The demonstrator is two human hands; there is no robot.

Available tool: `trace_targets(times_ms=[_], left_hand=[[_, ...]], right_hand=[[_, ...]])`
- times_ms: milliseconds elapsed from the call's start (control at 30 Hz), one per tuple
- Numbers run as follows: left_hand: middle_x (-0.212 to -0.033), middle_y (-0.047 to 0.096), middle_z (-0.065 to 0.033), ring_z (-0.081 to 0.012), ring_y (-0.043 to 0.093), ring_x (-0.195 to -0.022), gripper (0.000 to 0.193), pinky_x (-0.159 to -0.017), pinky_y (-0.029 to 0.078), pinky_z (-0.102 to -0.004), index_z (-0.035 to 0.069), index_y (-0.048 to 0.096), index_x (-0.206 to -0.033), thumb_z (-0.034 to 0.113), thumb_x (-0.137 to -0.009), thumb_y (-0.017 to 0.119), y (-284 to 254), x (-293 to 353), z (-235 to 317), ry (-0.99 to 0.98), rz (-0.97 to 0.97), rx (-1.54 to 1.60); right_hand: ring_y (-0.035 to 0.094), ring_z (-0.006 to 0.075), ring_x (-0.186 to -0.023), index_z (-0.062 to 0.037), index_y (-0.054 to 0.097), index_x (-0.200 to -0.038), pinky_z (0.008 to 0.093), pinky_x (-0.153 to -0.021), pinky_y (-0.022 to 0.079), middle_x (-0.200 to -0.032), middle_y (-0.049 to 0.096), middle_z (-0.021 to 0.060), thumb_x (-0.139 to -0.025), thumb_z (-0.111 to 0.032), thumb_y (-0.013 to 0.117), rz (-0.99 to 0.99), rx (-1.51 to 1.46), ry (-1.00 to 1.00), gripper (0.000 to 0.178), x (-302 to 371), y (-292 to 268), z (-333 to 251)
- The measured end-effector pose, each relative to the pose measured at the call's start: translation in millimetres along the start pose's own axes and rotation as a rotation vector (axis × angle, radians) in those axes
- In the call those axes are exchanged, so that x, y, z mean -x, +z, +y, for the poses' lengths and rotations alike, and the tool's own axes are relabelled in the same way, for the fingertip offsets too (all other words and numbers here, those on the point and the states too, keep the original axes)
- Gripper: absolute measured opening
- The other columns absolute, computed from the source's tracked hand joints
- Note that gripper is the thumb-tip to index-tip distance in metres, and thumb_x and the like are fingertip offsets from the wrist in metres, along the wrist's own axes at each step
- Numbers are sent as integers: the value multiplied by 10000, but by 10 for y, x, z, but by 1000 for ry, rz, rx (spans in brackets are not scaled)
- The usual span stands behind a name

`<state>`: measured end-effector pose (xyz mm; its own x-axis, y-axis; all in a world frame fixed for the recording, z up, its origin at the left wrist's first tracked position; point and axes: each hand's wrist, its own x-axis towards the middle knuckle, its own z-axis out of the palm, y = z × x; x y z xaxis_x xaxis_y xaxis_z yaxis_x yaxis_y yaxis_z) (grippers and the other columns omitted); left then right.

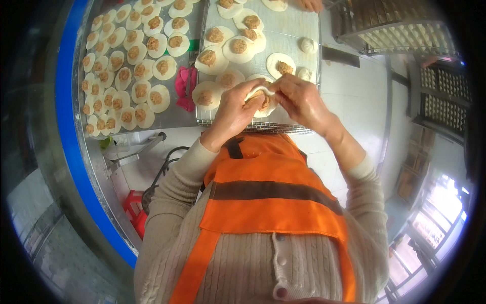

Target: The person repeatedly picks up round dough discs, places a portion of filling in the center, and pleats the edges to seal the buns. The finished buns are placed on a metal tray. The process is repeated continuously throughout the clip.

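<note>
A round dough wrapper [260,92] with brown filling is held over the near part of the tray [283,119]. My left hand [234,109] curls around its left side, fingers closed on the dough. At the right side my right hand [302,100] pinches the raised edge between thumb and fingers. Part of the wrapper is hidden by both hands. Flat filled wrappers [239,46] lie around and beyond my hands, some overlapping. Two closed, pleated buns [308,45] sit along the tray's right side.
Many filled wrappers [139,91] cover the metal table to the left. A pink cloth [186,88] lies beside the tray. Another person's hand [311,5] shows at the far edge. Racks of bun-filled trays [445,96] stand at right; a red stool [134,212] is below left.
</note>
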<state>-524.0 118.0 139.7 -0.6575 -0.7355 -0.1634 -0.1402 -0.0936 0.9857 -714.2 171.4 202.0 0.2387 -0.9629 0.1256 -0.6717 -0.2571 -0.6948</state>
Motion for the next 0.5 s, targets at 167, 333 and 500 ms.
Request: trace_targets(times_ms=[167, 333, 500], left_hand=[[-1127, 658, -174, -187, 665, -927, 385, -782, 538, -287, -39, 557, -1267, 82, -910, 638, -4, -54, -9, 348, 1, -265], [-1123, 648, -84, -116, 647, -917, 443, -733, 548, -248, -13, 499, -1352, 198, -979, 613, -31, -63, 25, -166, 4, 352], [-1131, 658, -71, -114, 622, -973, 347, -823, 507, -243, -10, 584, -1286, 120, -965, 602, 34, -46, -29, 43, 22, 193]], right_hand=[[605, 389, -738, 21, 605, -1016, 401, -642, 493, -905, 621, 192, -829, 39, 623, -27, -172, 103, 189, 27, 60, 1], [591, 398, -744, 15, 567, -995, 421, -620, 476, -836, 584, 193, -850, 40, 612, 82, 58, 90, 154, 31, 58, 71], [604, 404, -742, 15, 576, -947, 420, -630, 492, -823, 580, 195, -838, 40, 639, 134, -51, 103, 128, 82, 55, 43]])
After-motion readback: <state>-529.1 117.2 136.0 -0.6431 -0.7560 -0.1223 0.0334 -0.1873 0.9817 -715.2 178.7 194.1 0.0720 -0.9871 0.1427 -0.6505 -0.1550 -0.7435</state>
